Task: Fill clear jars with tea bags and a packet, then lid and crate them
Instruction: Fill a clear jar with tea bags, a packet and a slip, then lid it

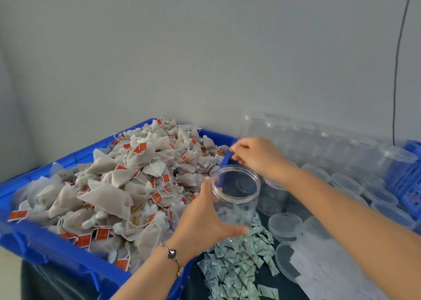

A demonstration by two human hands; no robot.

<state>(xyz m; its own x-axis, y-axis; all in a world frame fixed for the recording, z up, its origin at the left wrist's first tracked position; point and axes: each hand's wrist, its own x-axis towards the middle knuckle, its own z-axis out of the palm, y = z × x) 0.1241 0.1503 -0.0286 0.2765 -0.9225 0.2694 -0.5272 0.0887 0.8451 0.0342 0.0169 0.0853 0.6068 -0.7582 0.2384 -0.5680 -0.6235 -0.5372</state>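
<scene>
From the head camera we see our left hand (200,217) wrapped around an empty clear jar (235,193), tilted above a heap of small green-white packets (239,267) on the dark desk (198,283). Our right hand (255,156) reaches over the blue bin (45,242) wall, fingers pinched together; whether they grip anything we cannot tell. Tea bags (118,185) with red tags fill the bin. Loose lids (284,225) and rows of empty jars (337,149) crowd the right, beside a blue crate (407,181) cut off at the edge. Tag writing is too blurred to read.
</scene>
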